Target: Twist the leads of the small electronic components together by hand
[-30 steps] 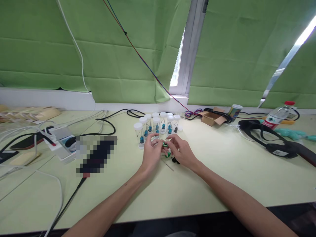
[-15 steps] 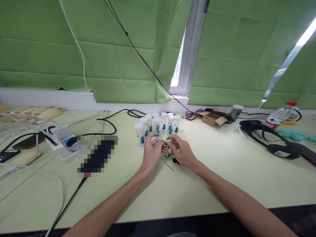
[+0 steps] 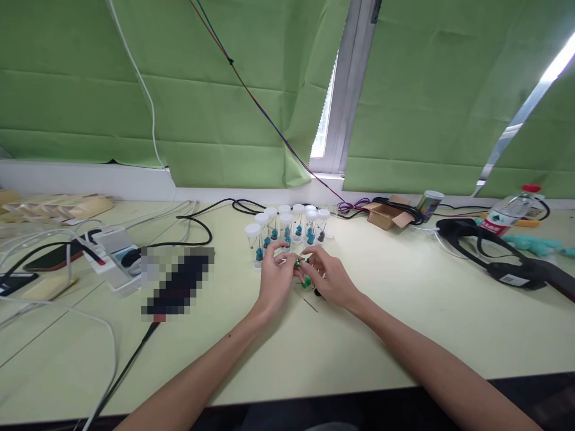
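Note:
Both hands meet at the middle of the table, just in front of a group of clear tubes with white caps and small blue parts inside. My left hand pinches a small shiny green part, which has a thin metal rod. From the other side, the fingers of my right hand close on the same part at its dark end. Below the fingertips, a second green piece and a small black piece lie on the table, partly hidden. A thin metal rod lies nearer to me.
On the left are a pixelated dark device, a white power strip and loose cables. Farther right stand an open cardboard box, a can, a black headset and a red-capped bottle.
The green part between my fingertips has turned slightly, and my right fingers have shifted a little. My left hand stays nearly still.

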`<state>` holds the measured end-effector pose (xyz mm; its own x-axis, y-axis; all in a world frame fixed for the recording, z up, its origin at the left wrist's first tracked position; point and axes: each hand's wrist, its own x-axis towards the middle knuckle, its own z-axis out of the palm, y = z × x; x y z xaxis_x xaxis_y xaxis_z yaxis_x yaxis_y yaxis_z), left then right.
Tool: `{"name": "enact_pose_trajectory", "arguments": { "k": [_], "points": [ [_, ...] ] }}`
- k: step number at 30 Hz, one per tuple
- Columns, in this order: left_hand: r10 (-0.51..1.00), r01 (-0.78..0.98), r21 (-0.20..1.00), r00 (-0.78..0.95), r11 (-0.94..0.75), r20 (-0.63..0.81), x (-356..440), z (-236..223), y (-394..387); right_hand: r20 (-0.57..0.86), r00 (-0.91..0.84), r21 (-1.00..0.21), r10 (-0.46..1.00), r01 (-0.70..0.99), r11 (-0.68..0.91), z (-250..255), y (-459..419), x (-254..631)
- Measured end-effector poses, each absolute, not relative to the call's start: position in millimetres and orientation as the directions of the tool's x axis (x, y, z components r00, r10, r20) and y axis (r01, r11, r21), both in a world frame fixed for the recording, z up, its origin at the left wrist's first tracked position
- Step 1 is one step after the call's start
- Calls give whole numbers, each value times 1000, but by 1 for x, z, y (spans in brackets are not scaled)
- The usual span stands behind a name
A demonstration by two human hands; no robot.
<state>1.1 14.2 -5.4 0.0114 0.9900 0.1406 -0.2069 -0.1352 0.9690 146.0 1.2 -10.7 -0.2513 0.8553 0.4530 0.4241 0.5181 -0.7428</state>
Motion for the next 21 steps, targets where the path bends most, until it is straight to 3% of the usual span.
{"name": "enact_pose_trajectory", "arguments": {
  "k": [21],
  "points": [
    [990, -213, 968, 11, -134, 140, 2, -7, 15, 471, -207, -738, 857, 441, 512, -8, 0, 146]
  ]
}}
